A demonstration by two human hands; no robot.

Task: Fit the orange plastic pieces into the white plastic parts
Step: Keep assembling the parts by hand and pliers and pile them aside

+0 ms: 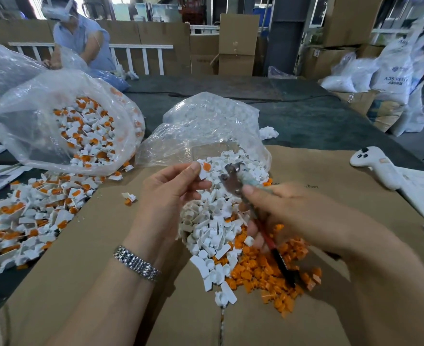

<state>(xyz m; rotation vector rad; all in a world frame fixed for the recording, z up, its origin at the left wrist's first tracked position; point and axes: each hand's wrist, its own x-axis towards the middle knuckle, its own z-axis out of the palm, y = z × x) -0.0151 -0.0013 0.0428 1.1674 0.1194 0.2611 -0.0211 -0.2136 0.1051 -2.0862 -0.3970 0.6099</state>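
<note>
Pinching a white plastic part (202, 173) with an orange piece (207, 166) seated on top, the left hand (167, 193) holds it at frame centre, just left of the pliers (233, 179) gripped by the right hand (280, 211).

Both forearms are bare, with no sleeves in view. The left wrist carries a silver metal watch bracelet (136, 263) of small, shiny, ribbed links. The left hand (171, 193) and right hand (275, 211) wear no gloves and show no rings.
</note>
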